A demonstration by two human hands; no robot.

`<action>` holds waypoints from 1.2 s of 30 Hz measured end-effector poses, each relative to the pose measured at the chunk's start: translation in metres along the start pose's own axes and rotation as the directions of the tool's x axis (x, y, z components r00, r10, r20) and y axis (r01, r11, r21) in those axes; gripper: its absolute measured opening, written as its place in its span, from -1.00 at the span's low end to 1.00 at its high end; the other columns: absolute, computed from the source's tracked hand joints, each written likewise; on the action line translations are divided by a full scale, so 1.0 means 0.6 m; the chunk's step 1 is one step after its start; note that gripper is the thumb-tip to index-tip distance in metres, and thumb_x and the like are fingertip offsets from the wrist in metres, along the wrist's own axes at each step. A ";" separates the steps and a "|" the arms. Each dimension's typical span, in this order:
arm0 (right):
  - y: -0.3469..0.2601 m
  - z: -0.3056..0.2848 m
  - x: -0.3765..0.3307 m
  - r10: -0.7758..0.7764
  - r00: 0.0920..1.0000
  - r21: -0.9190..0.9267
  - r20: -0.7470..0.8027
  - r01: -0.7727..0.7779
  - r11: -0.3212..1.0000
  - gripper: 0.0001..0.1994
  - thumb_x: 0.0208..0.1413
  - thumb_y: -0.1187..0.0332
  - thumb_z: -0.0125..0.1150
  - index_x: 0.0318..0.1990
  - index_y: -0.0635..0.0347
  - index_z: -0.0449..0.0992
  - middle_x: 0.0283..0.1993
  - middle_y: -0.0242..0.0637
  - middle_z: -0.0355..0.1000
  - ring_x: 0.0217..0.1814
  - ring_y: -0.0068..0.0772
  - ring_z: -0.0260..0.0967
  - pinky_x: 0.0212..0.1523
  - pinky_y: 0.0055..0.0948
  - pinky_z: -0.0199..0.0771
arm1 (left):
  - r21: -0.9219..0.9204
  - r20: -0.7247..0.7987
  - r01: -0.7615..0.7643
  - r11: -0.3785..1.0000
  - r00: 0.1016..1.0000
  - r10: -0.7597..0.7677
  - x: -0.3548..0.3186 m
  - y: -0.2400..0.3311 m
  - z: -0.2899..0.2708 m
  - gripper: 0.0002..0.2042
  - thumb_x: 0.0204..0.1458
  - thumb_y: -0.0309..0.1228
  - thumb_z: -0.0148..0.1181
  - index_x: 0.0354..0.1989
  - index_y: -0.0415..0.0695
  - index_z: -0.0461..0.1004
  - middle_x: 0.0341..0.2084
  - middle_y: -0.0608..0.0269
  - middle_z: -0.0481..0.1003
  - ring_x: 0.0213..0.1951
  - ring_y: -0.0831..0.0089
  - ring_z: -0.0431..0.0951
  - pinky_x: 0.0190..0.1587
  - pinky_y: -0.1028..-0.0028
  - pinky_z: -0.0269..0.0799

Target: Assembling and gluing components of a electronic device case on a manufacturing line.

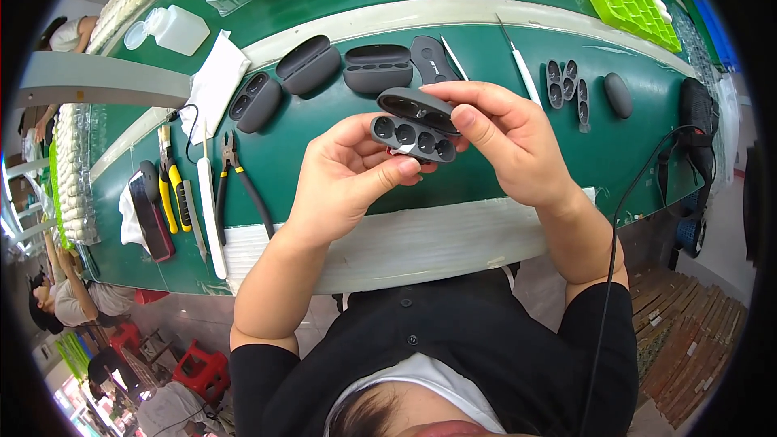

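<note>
Currently partway, I'd judge: grey case [414, 140] in both hands, lid [417, 104] up.
Head view: L hand [346, 176] grips the case body, thumb on its near side; R hand [515, 146] pinches the lid b/w thumb & fingers. Case is held above the near part of the green bench [502, 168], four wells showing. Done as far as visible: lid's open, wells in place; can't tell if they're fully seated. Left, prob.: the loose inserts [554, 85] to the R, plus an open case [309, 73] & a second open case [377, 74] farther back, neither in hand.
</note>
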State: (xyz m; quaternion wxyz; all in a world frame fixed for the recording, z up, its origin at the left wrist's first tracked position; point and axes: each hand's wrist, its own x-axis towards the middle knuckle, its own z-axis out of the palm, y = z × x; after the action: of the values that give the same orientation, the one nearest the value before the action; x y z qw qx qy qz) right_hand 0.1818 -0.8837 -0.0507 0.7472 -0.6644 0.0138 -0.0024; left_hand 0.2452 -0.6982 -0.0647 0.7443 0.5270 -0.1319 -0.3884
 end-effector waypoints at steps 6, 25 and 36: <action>0.010 0.001 -0.007 -0.273 0.962 -0.234 0.026 0.271 0.934 -0.73 0.12 0.42 0.02 -0.04 0.32 0.38 -0.27 -0.29 0.40 -0.29 -0.57 0.31 -0.31 -0.64 0.30 | 0.032 0.011 -0.060 0.998 0.998 0.059 0.001 -0.010 -0.005 -0.65 -0.14 -0.71 0.16 -0.11 -0.29 0.33 -0.27 0.17 0.45 -0.21 0.42 0.49 -0.15 0.51 0.45; -0.009 -0.001 -0.010 -0.245 0.964 -0.421 0.102 0.265 0.868 -0.72 0.05 0.40 0.11 -0.09 0.33 0.41 -0.33 -0.26 0.40 -0.37 -0.52 0.32 -0.36 -0.62 0.30 | 0.056 0.013 -0.015 0.998 1.000 0.015 0.003 -0.011 -0.004 -0.60 -0.16 -0.75 0.12 -0.07 -0.28 0.31 -0.23 0.21 0.42 -0.18 0.48 0.46 -0.14 0.50 0.44; -0.003 0.002 -0.011 -0.169 0.986 -0.327 0.013 0.164 0.931 -0.73 0.12 0.40 0.04 -0.07 0.37 0.38 -0.20 -0.25 0.40 -0.16 -0.53 0.34 -0.14 -0.59 0.34 | 0.012 0.039 0.000 1.000 0.999 0.000 0.002 -0.007 -0.003 -0.66 -0.13 -0.74 0.10 -0.12 -0.28 0.33 -0.28 0.20 0.44 -0.21 0.44 0.49 -0.13 0.50 0.46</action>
State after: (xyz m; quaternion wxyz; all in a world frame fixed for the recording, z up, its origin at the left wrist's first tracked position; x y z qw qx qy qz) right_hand 0.1750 -0.8826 -0.0486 0.6238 -0.7777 -0.0365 -0.0686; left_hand 0.2449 -0.6984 -0.0694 0.7385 0.5239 -0.1486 -0.3976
